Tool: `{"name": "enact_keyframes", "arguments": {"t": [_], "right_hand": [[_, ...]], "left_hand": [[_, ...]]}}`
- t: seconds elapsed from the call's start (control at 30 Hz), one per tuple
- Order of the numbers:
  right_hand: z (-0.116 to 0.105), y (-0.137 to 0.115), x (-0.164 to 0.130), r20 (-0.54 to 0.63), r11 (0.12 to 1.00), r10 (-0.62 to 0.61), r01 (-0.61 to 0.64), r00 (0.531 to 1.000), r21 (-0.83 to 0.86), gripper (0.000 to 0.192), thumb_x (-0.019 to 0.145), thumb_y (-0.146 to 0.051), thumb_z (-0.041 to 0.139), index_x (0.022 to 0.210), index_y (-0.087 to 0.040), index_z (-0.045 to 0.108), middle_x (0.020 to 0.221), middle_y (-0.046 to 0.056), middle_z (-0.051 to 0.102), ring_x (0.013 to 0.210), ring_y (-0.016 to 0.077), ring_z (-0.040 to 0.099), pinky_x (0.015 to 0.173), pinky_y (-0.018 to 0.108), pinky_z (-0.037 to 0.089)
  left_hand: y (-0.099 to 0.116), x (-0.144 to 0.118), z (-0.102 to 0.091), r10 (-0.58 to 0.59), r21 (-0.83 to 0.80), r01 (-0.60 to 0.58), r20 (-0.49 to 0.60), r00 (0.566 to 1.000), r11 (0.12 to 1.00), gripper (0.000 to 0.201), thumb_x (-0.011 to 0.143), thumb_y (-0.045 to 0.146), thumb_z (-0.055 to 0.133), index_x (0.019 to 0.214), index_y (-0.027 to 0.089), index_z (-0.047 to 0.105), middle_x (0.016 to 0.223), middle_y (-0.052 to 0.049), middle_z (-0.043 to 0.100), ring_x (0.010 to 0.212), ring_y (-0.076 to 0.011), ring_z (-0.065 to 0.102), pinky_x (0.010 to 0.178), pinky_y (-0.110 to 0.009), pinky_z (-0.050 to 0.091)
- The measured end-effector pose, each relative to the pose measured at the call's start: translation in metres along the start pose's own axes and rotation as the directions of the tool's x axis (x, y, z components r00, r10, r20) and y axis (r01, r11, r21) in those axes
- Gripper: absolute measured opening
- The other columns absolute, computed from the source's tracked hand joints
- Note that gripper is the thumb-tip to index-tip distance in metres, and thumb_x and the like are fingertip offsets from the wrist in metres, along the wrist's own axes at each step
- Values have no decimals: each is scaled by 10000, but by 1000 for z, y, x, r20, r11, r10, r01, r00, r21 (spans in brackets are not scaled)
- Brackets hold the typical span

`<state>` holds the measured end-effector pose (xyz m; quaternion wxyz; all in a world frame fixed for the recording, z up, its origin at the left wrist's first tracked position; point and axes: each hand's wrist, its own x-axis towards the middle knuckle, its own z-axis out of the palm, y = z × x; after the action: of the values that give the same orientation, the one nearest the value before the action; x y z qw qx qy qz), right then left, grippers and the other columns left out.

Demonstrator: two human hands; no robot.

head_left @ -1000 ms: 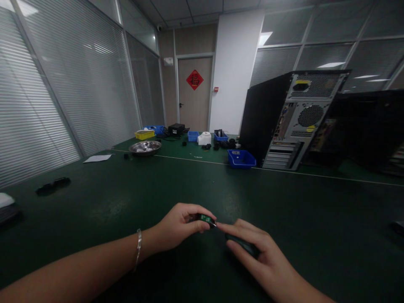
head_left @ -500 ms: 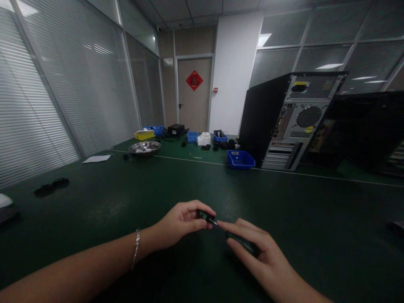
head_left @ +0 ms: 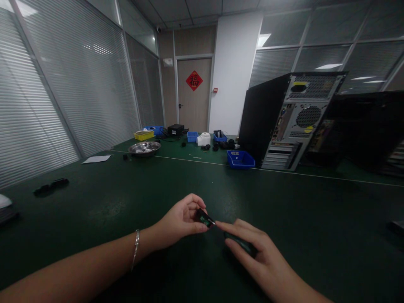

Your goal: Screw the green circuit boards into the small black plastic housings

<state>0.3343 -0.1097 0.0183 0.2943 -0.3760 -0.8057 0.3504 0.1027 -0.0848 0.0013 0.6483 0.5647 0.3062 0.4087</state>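
Observation:
My left hand [head_left: 184, 216] is closed on a small black part with a green circuit board [head_left: 204, 219], pinched between thumb and fingers a little above the table. A screwdriver [head_left: 241, 244] with a dark green handle and a thin metal shaft lies in the grip of my right hand [head_left: 257, 246]. My right index finger stretches along the shaft. The screwdriver's tip meets the right end of the small part; whether it sits in a screw is too small to tell.
On the green table [head_left: 142, 181] stand a blue bin [head_left: 240, 160], a metal bowl [head_left: 144, 148] and a black computer case [head_left: 268, 122]. White paper [head_left: 96, 159] and a dark object [head_left: 51, 186] lie to the left. Farther back are a yellow basket [head_left: 144, 135] and a white plastic housing [head_left: 203, 139].
My left hand has turned the small part, so more of its green board faces me. Its index finger has lifted and drawn back. My right hand has barely moved.

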Motion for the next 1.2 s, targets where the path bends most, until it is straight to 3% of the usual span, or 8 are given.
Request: {"name": "enact_keyframes", "arguments": {"t": [0.17, 0.37, 0.47, 0.57, 0.73, 0.8, 0.97, 1.2], "right_hand": [[0, 2, -1, 15, 1000, -21, 21, 1000, 6, 359, 954, -223, 523, 1300, -286, 595, 905, 26, 640, 835, 175, 619, 736, 279, 481], [-1, 1, -1, 1, 1000, 19, -19, 1000, -11, 368, 961, -230, 502, 1320, -263, 577, 905, 36, 631, 825, 180, 618, 720, 285, 485], [-1, 0, 0, -8, 999, 28, -28, 1000, -19, 368, 960, -232, 502, 1318, -266, 580, 891, 33, 633, 810, 181, 619, 705, 284, 488], [0, 2, 0, -13, 999, 18, -18, 1000, -28, 374, 959, -233, 505, 1324, -276, 573, 893, 31, 637, 798, 178, 620, 691, 278, 488], [1, 3, -1, -23, 1000, -6, 5, 1000, -25, 368, 951, -230, 519, 1310, -270, 588, 900, 36, 644, 813, 180, 623, 710, 277, 492], [1, 2, -1, -24, 1000, -4, 4, 1000, -25, 368, 950, -231, 519, 1310, -268, 589, 902, 38, 643, 814, 181, 622, 712, 279, 493], [-1, 0, -2, -30, 1000, -7, 7, 1000, -17, 377, 954, -223, 502, 1322, -253, 579, 888, 41, 635, 803, 186, 620, 700, 287, 491], [1, 2, -1, -31, 999, -9, 8, 999, -38, 372, 952, -212, 516, 1314, -268, 585, 893, 33, 636, 809, 176, 620, 709, 275, 491]], "left_hand": [[3, 1, -1, 14, -18, -13, 15, 1000, 1000, 355, 786, 172, 698, 1113, 170, 562, 1030, -68, 630, 990, -197, 613, 914, -377, 439], [4, -2, 2, -16, 131, 12, 30, 999, 991, 473, 847, 208, 601, 1313, 218, 520, 1150, -77, 585, 1024, -201, 555, 897, -357, 405], [2, -4, 4, 17, 148, -26, 61, 998, 989, 380, 884, 234, 560, 1260, 204, 515, 1011, -56, 595, 874, -171, 590, 813, -338, 442], [4, -6, 6, 23, 267, -35, 46, 999, 963, 256, 928, 229, 484, 1167, 173, 556, 958, -55, 593, 778, -143, 565, 735, -302, 454], [10, -7, 7, 123, 483, -135, 57, 991, 865, 285, 911, 213, 514, 1172, 197, 625, 1122, -78, 551, 975, -179, 546, 865, -319, 450], [9, -7, 7, 117, 474, -124, 44, 992, 872, 300, 890, 199, 550, 1182, 201, 617, 1117, -75, 565, 978, -181, 557, 868, -321, 461], [-1, -5, 4, 63, 374, -47, -30, 998, 926, 252, 868, 198, 593, 1118, 172, 601, 962, -46, 629, 773, -137, 596, 742, -298, 508], [0, -7, 1, 152, 581, -129, 9, 988, 804, 280, 888, 244, 586, 1160, 208, 637, 1056, -65, 651, 792, -155, 628, 754, -298, 508]]}}
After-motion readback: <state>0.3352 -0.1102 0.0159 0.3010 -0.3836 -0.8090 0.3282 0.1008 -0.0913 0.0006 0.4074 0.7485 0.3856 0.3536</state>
